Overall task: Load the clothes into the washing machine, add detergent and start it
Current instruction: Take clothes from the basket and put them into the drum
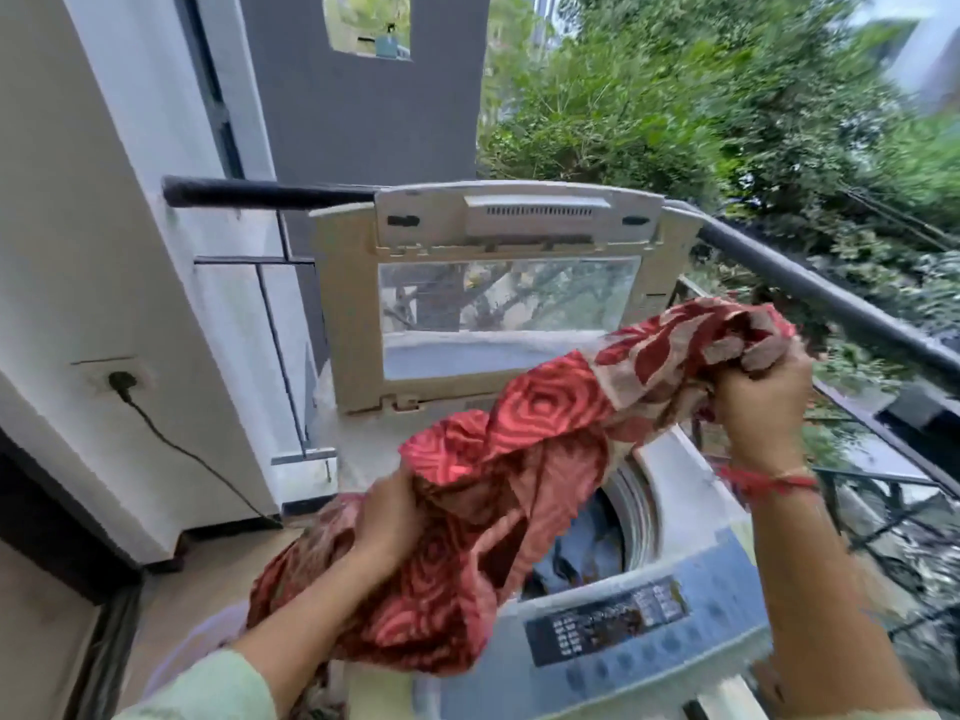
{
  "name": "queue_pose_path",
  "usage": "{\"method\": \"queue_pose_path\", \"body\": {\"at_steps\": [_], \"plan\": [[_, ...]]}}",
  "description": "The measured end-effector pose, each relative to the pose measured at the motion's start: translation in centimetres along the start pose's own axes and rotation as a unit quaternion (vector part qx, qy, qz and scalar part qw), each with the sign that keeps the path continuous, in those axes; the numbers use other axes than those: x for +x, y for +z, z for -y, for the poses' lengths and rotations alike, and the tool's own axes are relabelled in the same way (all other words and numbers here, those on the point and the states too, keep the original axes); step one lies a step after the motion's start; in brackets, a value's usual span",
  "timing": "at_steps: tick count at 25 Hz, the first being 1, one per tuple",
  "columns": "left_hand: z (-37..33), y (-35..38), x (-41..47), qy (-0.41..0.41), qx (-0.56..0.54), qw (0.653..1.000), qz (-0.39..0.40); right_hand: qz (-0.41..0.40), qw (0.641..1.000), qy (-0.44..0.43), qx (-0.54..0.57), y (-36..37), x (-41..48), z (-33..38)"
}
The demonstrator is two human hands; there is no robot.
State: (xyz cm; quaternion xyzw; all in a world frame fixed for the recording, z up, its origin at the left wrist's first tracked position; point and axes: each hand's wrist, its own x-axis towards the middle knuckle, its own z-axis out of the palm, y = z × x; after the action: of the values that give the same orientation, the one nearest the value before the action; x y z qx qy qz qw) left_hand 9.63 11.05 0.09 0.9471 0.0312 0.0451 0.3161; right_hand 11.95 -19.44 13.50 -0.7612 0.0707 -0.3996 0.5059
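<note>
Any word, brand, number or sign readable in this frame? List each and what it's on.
No text can be read.
Control panel of the washing machine: small markings, too blurred to read.
Lid: no label visible.
Red cloth: pattern only.

Cloth point(524, 439) is seen as woven fabric with a slight sheen. Washing machine point(670, 480) is cased in smooth plastic, lid point(353, 314) fitted with a clear glossy pane. Railing point(831, 298) is made of matt dark metal.
</note>
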Motion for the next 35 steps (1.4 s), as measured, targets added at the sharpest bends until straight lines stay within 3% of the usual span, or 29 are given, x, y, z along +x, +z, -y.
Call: {"method": "queue_pose_path", "body": {"at_steps": [2,3,4,5,6,7,8,10,12,13,15,17,19,21,24,27,29,32,35], "plan": [[-3.4,-0.1,0.9,0.017,0.007,0.999,-0.038,0.146,0.981,0.053,-0.118,-0.6,0.4,-4.1],[-5.8,0.3,1.4,0.034,0.025,0.998,-0.042,0.263,0.947,0.108,-0.147,-0.6,0.6,-6.0],[-8.1,0.9,1.7,0.049,0.056,0.997,-0.022,0.400,0.881,0.152,-0.202,-0.2,0.4,-7.2],[-9.8,1.6,2.0,0.079,0.106,0.991,0.024,0.518,0.786,0.167,-0.294,0.6,0.2,-8.2],[-10.8,2.2,2.2,0.104,0.152,0.978,0.097,0.569,0.709,0.149,-0.388,1.6,-0.2,-9.2],[-10.6,3.2,2.2,0.111,0.203,0.956,0.179,0.579,0.656,0.097,-0.475,2.8,-0.6,-9.4],[-9.8,3.5,2.1,0.107,0.241,0.932,0.247,0.570,0.641,0.053,-0.512,4.0,-1.3,-9.0],[-5.8,2.9,1.6,0.104,0.239,0.929,0.264,0.506,0.720,-0.008,-0.476,6.4,-3.2,-8.6],[-0.7,0.3,0.1,0.135,0.191,0.967,0.105,0.484,0.795,-0.106,-0.350,8.4,-7.0,-6.8],[2.0,-1.4,-0.9,0.146,0.166,0.975,0.026,0.511,0.800,-0.142,-0.281,9.6,-9.5,-5.7],[8.7,-4.2,-2.4,0.102,0.127,0.987,-0.002,0.616,0.742,-0.165,-0.207,13.1,-15.5,-3.2],[14.9,-5.6,-3.5,0.013,0.142,0.987,0.071,0.684,0.670,-0.176,-0.227,17.0,-20.8,-2.3],[19.4,-5.4,-4.1,-0.059,0.223,0.957,0.178,0.691,0.644,-0.188,-0.268,20.2,-23.8,-1.7],[21.5,-4.1,-4.4,-0.078,0.235,0.939,0.237,0.641,0.671,-0.203,-0.314,21.6,-25.6,-1.1],[21.7,-0.8,-4.5,-0.068,0.145,0.954,0.253,0.581,0.724,-0.258,-0.268,21.3,-26.4,0.1],[19.0,-0.1,-3.9,-0.079,-0.032,0.987,0.134,0.598,0.749,-0.232,-0.169,19.7,-22.8,0.7],[15.8,-1.2,-3.7,-0.060,-0.091,0.993,-0.049,0.556,0.782,-0.254,-0.123,17.2,-18.1,0.8],[8.0,-4.6,-2.0,0.062,-0.053,0.958,-0.276,0.432,0.844,-0.311,-0.072,11.8,-9.2,1.6],[-1.4,-4.3,1.1,0.140,0.021,0.944,-0.299,0.314,0.886,-0.337,-0.055,7.1,-2.4,-0.7]]}}
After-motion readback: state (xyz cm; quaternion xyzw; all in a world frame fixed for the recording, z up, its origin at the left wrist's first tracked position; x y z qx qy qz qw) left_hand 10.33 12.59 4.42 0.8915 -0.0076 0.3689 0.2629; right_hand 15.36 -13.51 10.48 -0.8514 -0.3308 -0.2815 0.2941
